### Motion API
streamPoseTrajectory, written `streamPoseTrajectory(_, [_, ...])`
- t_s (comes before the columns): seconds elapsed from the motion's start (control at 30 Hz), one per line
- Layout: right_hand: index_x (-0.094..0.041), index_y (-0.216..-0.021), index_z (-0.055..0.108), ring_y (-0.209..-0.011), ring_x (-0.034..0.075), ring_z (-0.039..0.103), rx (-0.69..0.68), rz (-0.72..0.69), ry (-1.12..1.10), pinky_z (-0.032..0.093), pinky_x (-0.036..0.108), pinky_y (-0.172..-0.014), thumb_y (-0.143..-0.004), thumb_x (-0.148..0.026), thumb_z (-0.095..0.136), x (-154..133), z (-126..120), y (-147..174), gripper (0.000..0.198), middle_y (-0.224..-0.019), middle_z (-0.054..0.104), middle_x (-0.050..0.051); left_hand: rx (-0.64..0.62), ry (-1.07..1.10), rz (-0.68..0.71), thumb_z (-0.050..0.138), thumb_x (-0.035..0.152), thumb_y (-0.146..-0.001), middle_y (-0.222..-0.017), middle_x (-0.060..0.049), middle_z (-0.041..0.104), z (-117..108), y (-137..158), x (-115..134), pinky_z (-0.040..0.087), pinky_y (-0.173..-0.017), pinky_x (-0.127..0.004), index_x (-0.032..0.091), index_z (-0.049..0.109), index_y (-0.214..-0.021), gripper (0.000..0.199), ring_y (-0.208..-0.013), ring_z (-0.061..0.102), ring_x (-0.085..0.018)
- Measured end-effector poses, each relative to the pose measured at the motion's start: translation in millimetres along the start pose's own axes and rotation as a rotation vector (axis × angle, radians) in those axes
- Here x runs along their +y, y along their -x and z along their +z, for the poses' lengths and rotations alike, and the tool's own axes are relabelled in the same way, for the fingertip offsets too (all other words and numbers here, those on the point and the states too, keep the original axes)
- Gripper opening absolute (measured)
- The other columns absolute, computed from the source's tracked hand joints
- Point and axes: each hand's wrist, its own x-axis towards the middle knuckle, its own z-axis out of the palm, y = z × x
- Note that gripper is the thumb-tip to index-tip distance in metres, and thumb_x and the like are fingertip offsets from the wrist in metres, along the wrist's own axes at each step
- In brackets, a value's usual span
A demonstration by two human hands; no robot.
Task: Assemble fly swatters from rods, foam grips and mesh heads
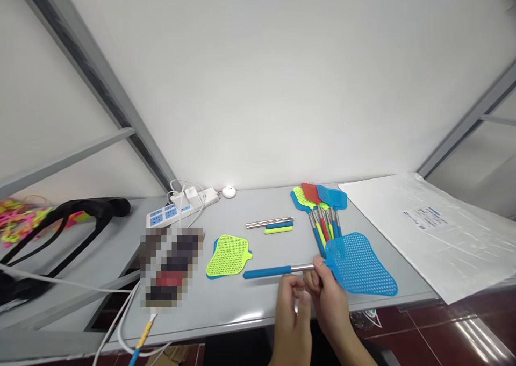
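Note:
My right hand (328, 296) is closed around the neck of a blue fly swatter (360, 264), where its metal shaft meets the perforated head. The head points right and the blue grip points left, above the table. Just below the shaft is my left hand (293, 312), fingers loosely curled, thumb apart, with nothing visible in it. Left of the hands, a lime-green swatter head (229, 254) lies over a blue one. Behind them are metal rods (269, 223), a blue grip (279, 225) and a lime-green grip (278, 230). Several assembled swatters (322, 207) lie fanned out beyond my right hand.
A white wrapped package (407, 231) covers the table's right side. At left are a power strip (161, 215) with plugged-in chargers, a pixelated object (173, 266), loose white cables (121, 328) and a black strap-like item (68, 237). A white round device (229, 192) sits by the wall.

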Motion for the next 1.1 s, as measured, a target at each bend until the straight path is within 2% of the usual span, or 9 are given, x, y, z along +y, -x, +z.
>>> streamPoseTrajectory(0.23, [-0.022, -0.05, 0.038, -0.05, 0.01, 0.03, -0.119, 0.039, 0.088, 0.029, 0.027, -0.05, -0.075, -0.043, 0.073, 11, 9, -3, 0.048, -0.052, 0.033, -0.006, 0.032, 0.588, -0.279, 0.054, 0.035, -0.087, -0.061, 0.004, 0.034, 1, -32, -5, 0.035, -0.059, -0.025, 0.02, 0.038, -0.06, 0.035, -0.06, 0.034, -0.012])
streamPoseTrajectory(0.37, [-0.023, -0.05, 0.03, -0.046, 0.009, 0.017, -0.031, 0.052, -0.065, 0.019, 0.027, -0.044, -0.077, -0.042, 0.071, 2, 3, -7, 0.052, -0.047, 0.02, -0.009, 0.303, 0.824, -0.254, 0.05, 0.031, -0.087, -0.06, 0.006, 0.021, -16, -40, -4, 0.026, -0.052, -0.026, 0.021, 0.03, -0.058, 0.037, -0.055, 0.021, -0.011])
streamPoseTrajectory(0.43, [-0.024, -0.051, 0.027, -0.046, 0.009, 0.011, 0.025, 0.047, -0.151, 0.016, 0.028, -0.044, -0.078, -0.039, 0.069, -9, -6, -9, 0.052, -0.048, 0.016, -0.01, 0.438, 0.803, -0.159, 0.054, 0.028, -0.086, -0.061, 0.005, 0.023, -33, -42, 1, 0.025, -0.051, -0.026, 0.021, 0.03, -0.057, 0.038, -0.056, 0.021, -0.012])
streamPoseTrajectory(0.6, [-0.023, -0.052, 0.03, -0.048, 0.01, 0.012, 0.044, 0.058, -0.166, 0.018, 0.029, -0.045, -0.079, -0.036, 0.069, -33, -26, -12, 0.05, -0.049, 0.018, -0.009, 0.36, 0.646, -0.126, 0.059, 0.031, -0.086, -0.063, 0.004, 0.026, -61, -40, 13, 0.027, -0.055, -0.027, 0.021, 0.031, -0.056, 0.042, -0.06, 0.025, -0.013])
streamPoseTrajectory(0.73, [-0.023, -0.054, 0.033, -0.049, 0.01, 0.015, 0.077, 0.006, -0.072, 0.019, 0.028, -0.046, -0.08, -0.045, 0.069, -30, -18, -9, 0.049, -0.05, 0.021, -0.008, 0.384, 0.724, -0.174, 0.055, 0.034, -0.088, -0.062, 0.004, 0.025, -48, -35, 9, 0.027, -0.054, -0.027, 0.021, 0.03, -0.056, 0.043, -0.058, 0.022, -0.013])
streamPoseTrajectory(0.87, [-0.021, -0.054, 0.041, -0.052, 0.011, 0.026, -0.169, 0.011, 0.26, 0.023, 0.028, -0.05, -0.08, -0.056, 0.066, -4, 9, 13, 0.05, -0.053, 0.032, -0.005, 0.234, 0.736, -0.28, 0.05, 0.035, -0.086, -0.057, 0.004, 0.026, -19, -33, -1, 0.025, -0.053, -0.027, 0.021, 0.031, -0.053, 0.041, -0.056, 0.022, -0.013])
streamPoseTrajectory(0.93, [-0.022, -0.052, 0.036, -0.054, 0.012, 0.027, -0.188, 0.006, 0.31, 0.024, 0.029, -0.053, -0.086, -0.06, 0.054, 7, 17, 22, 0.055, -0.053, 0.03, -0.004, 0.154, 0.741, -0.329, 0.048, 0.036, -0.086, -0.054, 0.003, 0.026, -14, -32, -5, 0.025, -0.053, -0.027, 0.022, 0.031, -0.051, 0.041, -0.054, 0.023, -0.013])
streamPoseTrajectory(1.0, [-0.022, -0.051, 0.033, -0.054, 0.012, 0.026, -0.138, 0.002, 0.321, 0.024, 0.029, -0.053, -0.087, -0.061, 0.052, 8, 13, 23, 0.056, -0.053, 0.027, -0.004, 0.2, 0.759, -0.361, 0.049, 0.035, -0.085, -0.054, 0.004, 0.026, -27, -34, -5, 0.027, -0.052, -0.027, 0.022, 0.03, -0.051, 0.041, -0.053, 0.024, -0.012])
streamPoseTrajectory(1.1, [-0.024, -0.051, 0.032, -0.051, 0.011, 0.023, 0.021, 0.053, 0.281, 0.022, 0.029, -0.048, -0.078, -0.059, 0.064, -13, -19, 8, 0.055, -0.053, 0.023, -0.006, 0.427, 0.805, -0.316, 0.055, 0.032, -0.082, -0.054, 0.004, 0.025, -77, -41, 1, 0.03, -0.051, -0.028, 0.022, 0.029, -0.051, 0.042, -0.052, 0.026, -0.012])
